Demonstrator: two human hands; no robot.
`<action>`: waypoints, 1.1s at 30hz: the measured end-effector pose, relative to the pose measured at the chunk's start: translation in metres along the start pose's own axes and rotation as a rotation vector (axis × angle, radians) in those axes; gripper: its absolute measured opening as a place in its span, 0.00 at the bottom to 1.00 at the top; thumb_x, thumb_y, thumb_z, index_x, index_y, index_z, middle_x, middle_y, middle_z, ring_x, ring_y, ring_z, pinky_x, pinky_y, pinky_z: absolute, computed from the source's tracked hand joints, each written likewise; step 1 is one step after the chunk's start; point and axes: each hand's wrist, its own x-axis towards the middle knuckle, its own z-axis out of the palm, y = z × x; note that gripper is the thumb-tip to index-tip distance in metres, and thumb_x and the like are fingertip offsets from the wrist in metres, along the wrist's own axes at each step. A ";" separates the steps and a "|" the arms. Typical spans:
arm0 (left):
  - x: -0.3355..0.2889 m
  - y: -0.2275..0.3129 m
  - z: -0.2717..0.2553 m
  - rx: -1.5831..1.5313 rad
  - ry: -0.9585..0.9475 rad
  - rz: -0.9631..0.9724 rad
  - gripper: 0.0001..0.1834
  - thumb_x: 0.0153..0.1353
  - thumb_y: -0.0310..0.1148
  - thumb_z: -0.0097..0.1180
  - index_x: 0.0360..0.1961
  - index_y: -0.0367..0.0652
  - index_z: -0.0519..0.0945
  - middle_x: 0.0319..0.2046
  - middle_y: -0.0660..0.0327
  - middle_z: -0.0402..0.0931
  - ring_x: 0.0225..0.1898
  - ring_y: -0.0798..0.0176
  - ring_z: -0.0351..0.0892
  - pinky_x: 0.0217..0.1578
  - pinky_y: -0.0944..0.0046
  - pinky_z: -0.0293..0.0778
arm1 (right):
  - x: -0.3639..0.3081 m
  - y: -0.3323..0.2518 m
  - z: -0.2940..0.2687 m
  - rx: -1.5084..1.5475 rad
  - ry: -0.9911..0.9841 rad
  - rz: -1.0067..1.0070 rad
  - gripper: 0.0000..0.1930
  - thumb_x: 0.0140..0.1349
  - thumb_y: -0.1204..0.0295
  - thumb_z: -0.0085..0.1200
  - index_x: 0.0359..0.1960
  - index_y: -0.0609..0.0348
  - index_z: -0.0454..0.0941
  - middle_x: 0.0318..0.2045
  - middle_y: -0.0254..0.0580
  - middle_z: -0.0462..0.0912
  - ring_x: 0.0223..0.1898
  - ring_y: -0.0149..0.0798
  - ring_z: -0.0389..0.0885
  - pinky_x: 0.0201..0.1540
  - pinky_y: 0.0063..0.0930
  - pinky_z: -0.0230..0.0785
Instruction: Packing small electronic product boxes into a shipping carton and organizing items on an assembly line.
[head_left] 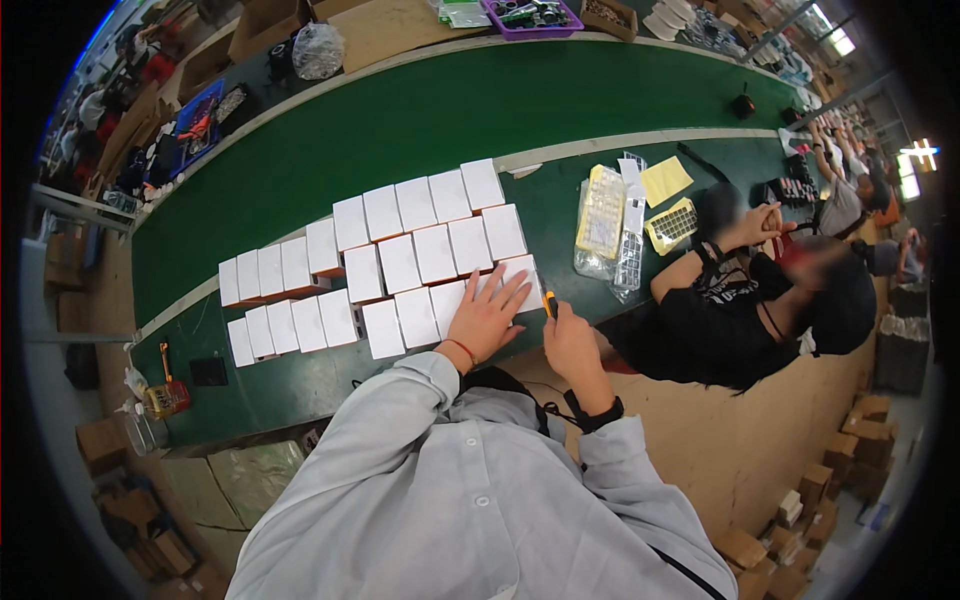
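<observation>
Rows of white boxes [400, 263] with orange sides stand on the green table in front of me. My left hand [483, 318] lies flat, fingers spread, across the tops of the nearest row. Its fingertips press on the white box at the right end [520, 268]. In my right hand [573, 345] is a slim yellow-and-black box cutter [550, 303], its handle between my closed fingers. The cutter's tip is beside the right edge of that end box; whether it touches the box I cannot tell.
Right of the boxes lie yellow trays in clear plastic [601, 215] and a yellow sheet [666, 182]. A person in black [745, 315] sits close on my right. Beyond the boxes runs a green conveyor belt [420, 110]. A bottle [168, 398] stands at the table's left end.
</observation>
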 end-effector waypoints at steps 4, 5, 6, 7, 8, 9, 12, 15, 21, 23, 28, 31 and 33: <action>0.000 0.000 0.000 0.011 -0.011 -0.005 0.43 0.59 0.49 0.68 0.73 0.51 0.67 0.76 0.63 0.57 0.78 0.47 0.51 0.73 0.32 0.49 | 0.001 0.001 -0.003 0.021 0.014 -0.003 0.12 0.69 0.71 0.49 0.46 0.71 0.73 0.32 0.72 0.82 0.37 0.73 0.82 0.40 0.64 0.73; 0.000 0.000 0.000 0.012 -0.011 -0.007 0.43 0.59 0.49 0.68 0.73 0.51 0.67 0.76 0.63 0.57 0.78 0.47 0.51 0.73 0.32 0.49 | 0.001 0.001 -0.003 0.022 0.010 -0.003 0.12 0.69 0.71 0.50 0.46 0.71 0.73 0.32 0.73 0.82 0.36 0.73 0.82 0.40 0.64 0.73; 0.000 -0.001 0.000 0.007 -0.006 -0.005 0.43 0.59 0.49 0.68 0.73 0.51 0.67 0.76 0.63 0.57 0.78 0.47 0.51 0.73 0.32 0.49 | 0.002 0.002 -0.002 0.022 0.009 -0.005 0.12 0.69 0.71 0.50 0.46 0.71 0.73 0.32 0.73 0.82 0.36 0.73 0.82 0.40 0.64 0.73; 0.000 0.000 0.000 0.002 -0.002 -0.003 0.43 0.59 0.49 0.68 0.73 0.51 0.67 0.76 0.63 0.57 0.78 0.47 0.51 0.73 0.32 0.49 | 0.002 0.002 -0.002 0.023 0.011 -0.011 0.12 0.69 0.71 0.49 0.46 0.71 0.73 0.31 0.73 0.82 0.36 0.73 0.82 0.40 0.64 0.73; 0.000 0.000 0.000 0.002 -0.003 -0.003 0.43 0.59 0.49 0.68 0.73 0.51 0.67 0.76 0.63 0.57 0.78 0.47 0.51 0.73 0.32 0.49 | 0.003 0.002 -0.003 0.025 0.012 -0.017 0.13 0.69 0.71 0.49 0.46 0.71 0.73 0.31 0.73 0.82 0.36 0.73 0.82 0.40 0.64 0.73; 0.001 -0.001 0.000 0.013 -0.005 -0.003 0.42 0.59 0.49 0.68 0.73 0.51 0.67 0.76 0.62 0.57 0.78 0.47 0.51 0.73 0.32 0.49 | 0.003 0.002 -0.003 0.026 0.011 -0.017 0.13 0.69 0.71 0.49 0.46 0.71 0.73 0.31 0.73 0.82 0.36 0.73 0.82 0.40 0.64 0.73; 0.003 0.000 -0.001 0.016 -0.008 0.001 0.42 0.59 0.48 0.68 0.73 0.51 0.67 0.77 0.63 0.57 0.78 0.47 0.51 0.73 0.32 0.49 | 0.010 0.001 -0.005 0.018 -0.003 -0.011 0.12 0.68 0.71 0.50 0.45 0.72 0.73 0.30 0.73 0.82 0.36 0.74 0.81 0.40 0.64 0.73; 0.006 0.003 0.000 0.024 -0.012 0.017 0.42 0.59 0.48 0.68 0.73 0.51 0.67 0.77 0.63 0.57 0.78 0.47 0.51 0.73 0.32 0.49 | 0.021 0.012 -0.006 -0.076 -0.015 -0.038 0.12 0.69 0.71 0.48 0.43 0.72 0.74 0.29 0.71 0.82 0.32 0.69 0.84 0.37 0.59 0.76; -0.005 -0.005 -0.001 0.031 -0.005 -0.026 0.43 0.58 0.49 0.68 0.73 0.51 0.67 0.76 0.62 0.58 0.77 0.47 0.52 0.73 0.32 0.50 | 0.012 -0.005 -0.060 0.035 -0.413 0.254 0.15 0.68 0.66 0.50 0.48 0.64 0.78 0.36 0.68 0.85 0.39 0.69 0.85 0.47 0.60 0.76; -0.006 -0.005 -0.007 -0.064 0.011 -0.016 0.42 0.59 0.48 0.68 0.73 0.50 0.67 0.76 0.61 0.59 0.77 0.48 0.53 0.73 0.32 0.48 | 0.016 -0.002 -0.060 0.026 -0.241 0.187 0.16 0.68 0.66 0.50 0.51 0.63 0.77 0.37 0.68 0.85 0.40 0.68 0.85 0.47 0.60 0.76; -0.016 -0.016 -0.039 -0.180 0.100 -0.007 0.35 0.62 0.41 0.65 0.69 0.48 0.70 0.72 0.59 0.64 0.75 0.51 0.59 0.73 0.33 0.50 | 0.086 0.048 0.009 -0.046 0.179 -0.007 0.23 0.69 0.63 0.54 0.62 0.57 0.72 0.50 0.63 0.82 0.50 0.64 0.83 0.51 0.56 0.75; -0.053 -0.048 -0.065 -0.306 0.184 -0.181 0.29 0.62 0.35 0.64 0.65 0.45 0.74 0.66 0.56 0.72 0.68 0.48 0.68 0.70 0.38 0.58 | 0.123 0.054 0.039 -0.007 0.169 0.011 0.23 0.68 0.64 0.56 0.63 0.58 0.72 0.55 0.58 0.79 0.53 0.62 0.80 0.53 0.52 0.74; -0.088 -0.068 -0.084 -0.290 0.282 -0.319 0.26 0.62 0.32 0.63 0.63 0.43 0.76 0.63 0.54 0.74 0.65 0.47 0.71 0.68 0.45 0.63 | 0.138 0.058 0.051 -0.020 0.162 0.046 0.23 0.67 0.66 0.57 0.62 0.59 0.72 0.55 0.58 0.78 0.54 0.62 0.80 0.54 0.52 0.74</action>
